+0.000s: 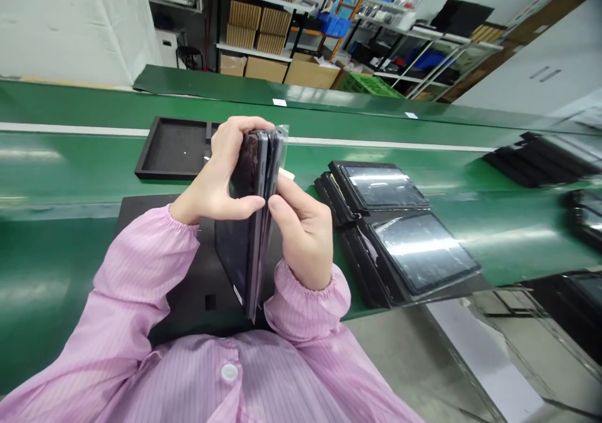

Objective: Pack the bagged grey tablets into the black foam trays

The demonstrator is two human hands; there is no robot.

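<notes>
My left hand (pixel 219 175) grips a dark tablet (pixel 247 222) held upright on edge, fingers curled over its top and thumb pressed on its side. My right hand (pixel 303 228) holds the other side, where a clear plastic bag (pixel 278 144) wraps the tablet. Both arms are in pink striped sleeves. The tablet's lower end hangs over a black tray (pixel 188 297) lying in front of me on the green belt (pixel 70 178).
An empty black tray (pixel 172 150) lies beyond my hands. To the right sit stacked trays holding bagged tablets (pixel 404 222). More black trays (pixel 540 159) lie at the far right. Shelves with cardboard boxes (pixel 268 40) stand behind the belt.
</notes>
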